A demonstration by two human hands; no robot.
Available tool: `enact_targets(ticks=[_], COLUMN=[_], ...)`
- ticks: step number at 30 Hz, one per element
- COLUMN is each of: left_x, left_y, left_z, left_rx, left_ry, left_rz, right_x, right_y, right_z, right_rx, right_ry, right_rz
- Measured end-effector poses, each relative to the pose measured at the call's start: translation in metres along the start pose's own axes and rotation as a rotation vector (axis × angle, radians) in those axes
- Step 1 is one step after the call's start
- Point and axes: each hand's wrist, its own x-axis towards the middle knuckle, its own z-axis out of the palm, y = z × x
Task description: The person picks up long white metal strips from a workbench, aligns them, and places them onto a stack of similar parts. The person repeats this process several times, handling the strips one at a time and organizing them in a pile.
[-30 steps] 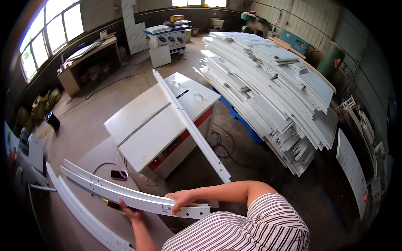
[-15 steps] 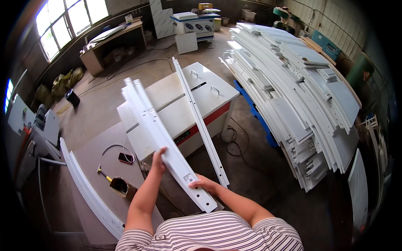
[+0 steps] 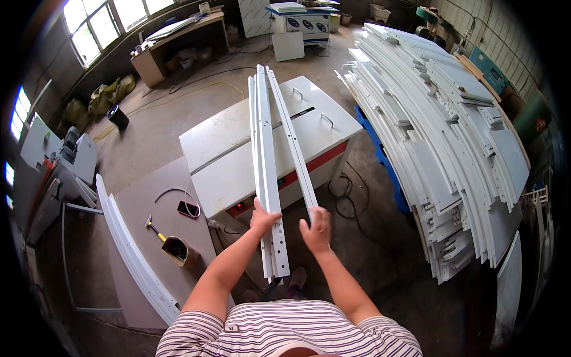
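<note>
Two long white metal rails lie over a white machine table, their near ends reaching toward me. My left hand is closed round the wider pair of nested rails, which has round holes near its close end. To its right, a narrower white rail with small holes slants across the table. My right hand is at this rail's near end, thumb on one side and fingers curled on the other; the hand is slightly blurred and covers the end.
A big stack of white panels and rails stands on a blue pallet at right. At left, a board bears curved-looking white rails, a hammer, a phone and a box. Cables lie on the floor.
The wider rails have swung right and dropped onto the table beside the narrower rail. My right hand has left them and moved to the narrower rail; my left still grips the wider ones.
</note>
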Motion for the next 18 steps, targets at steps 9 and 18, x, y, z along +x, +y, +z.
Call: enact_targets(ticks=[9,18], left_x=[0.019,0.005], left_y=[0.024,0.002], left_z=[0.039,0.076], left_rx=[0.066,0.113], left_ry=[-0.082,0.061], left_rz=[0.007,0.129], right_x=[-0.055,-0.114], right_y=[0.04,-0.01], right_z=[-0.006,-0.042], right_rx=[-0.015,0.305], right_ry=[-0.315,-0.464], right_rz=[0.227,0.284])
